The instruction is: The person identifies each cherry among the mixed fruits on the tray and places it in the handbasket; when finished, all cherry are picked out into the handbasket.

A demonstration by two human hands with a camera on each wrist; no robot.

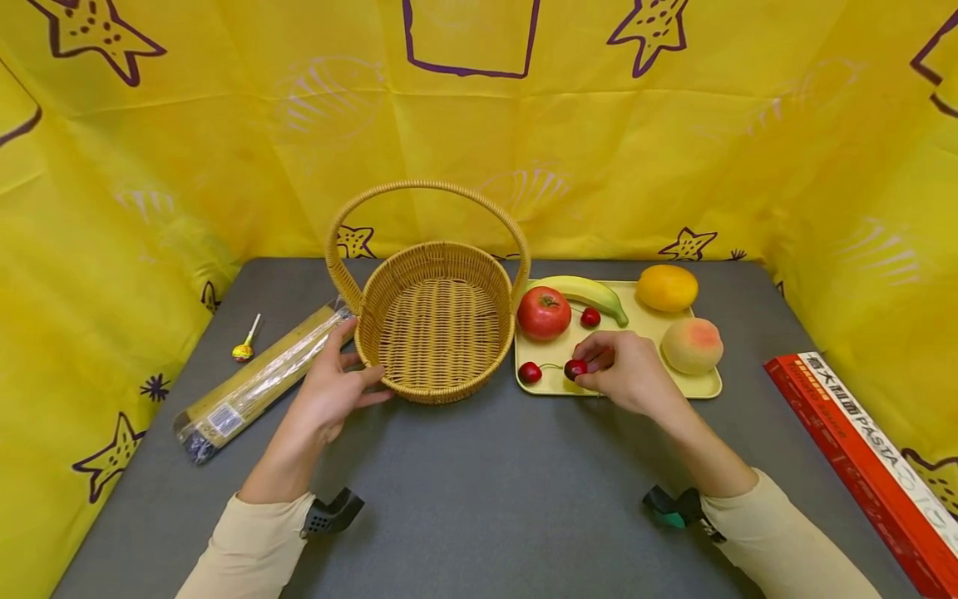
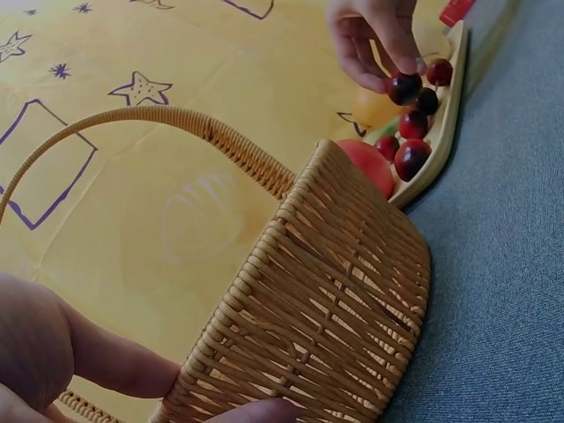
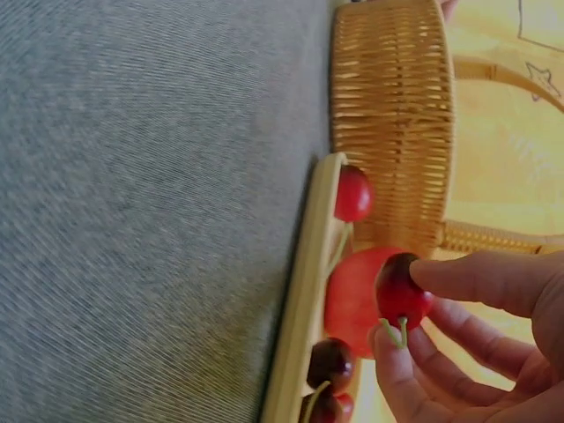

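Note:
A round wicker basket [image 1: 434, 391] with a tall arched handle stands on the grey table, its inside bare. My left hand [image 1: 337, 387] grips its left front rim; in the left wrist view, one finger meets the rim and another lies along the outer wall [image 2: 352, 291]. In my right hand [image 1: 629, 370], thumb and fingertips pinch a dark red cherry [image 3: 398, 286] with a short green stem, over the pale yellow tray [image 1: 621, 388]. On that tray lie a tomato [image 1: 544, 314], a banana [image 1: 587, 293], a mango [image 1: 667, 288], a peach [image 1: 692, 345] and several more cherries [image 1: 530, 372].
Left of the basket lies a long clear-wrapped package [image 1: 262, 378] with a barcode label, reaching close to the basket's side. Beside it is a lollipop [image 1: 243, 352]. A red and white pasta box [image 1: 861, 466] lies along the right edge. Yellow patterned cloth [image 1: 449, 125] encloses the table.

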